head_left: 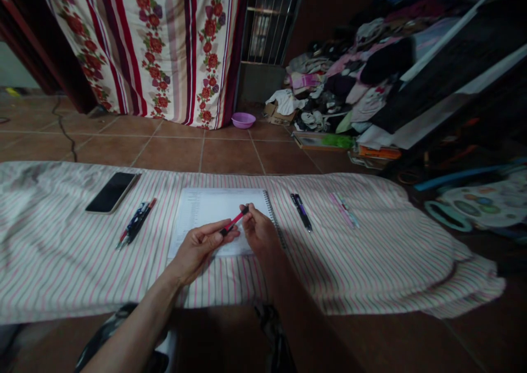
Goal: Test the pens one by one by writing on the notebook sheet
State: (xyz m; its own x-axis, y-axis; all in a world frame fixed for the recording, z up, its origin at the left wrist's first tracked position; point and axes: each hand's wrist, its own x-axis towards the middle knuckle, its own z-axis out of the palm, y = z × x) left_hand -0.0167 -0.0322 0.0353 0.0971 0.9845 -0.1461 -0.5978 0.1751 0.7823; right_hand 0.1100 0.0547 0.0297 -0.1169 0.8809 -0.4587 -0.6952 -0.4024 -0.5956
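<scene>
A red pen with black ends (236, 218) is held between my two hands, tilted up to the right. My left hand (205, 244) pinches its lower black end between thumb and fingers. At the upper black end, the fingertips of my right hand (258, 227) are closed on it. Beneath both hands lies an open spiral notebook (224, 197), its coil along the right side and faint writing or print down the left of the page.
Left of the notebook lie a phone (112, 193) and several pens (137, 223). To the right are dark pens (301, 212) and pastel pens (345, 210). A striped cloth (370, 241) covers the low surface. Beyond are a purple basin (243, 120), a curtain (177, 49) and piled clothes (341, 82).
</scene>
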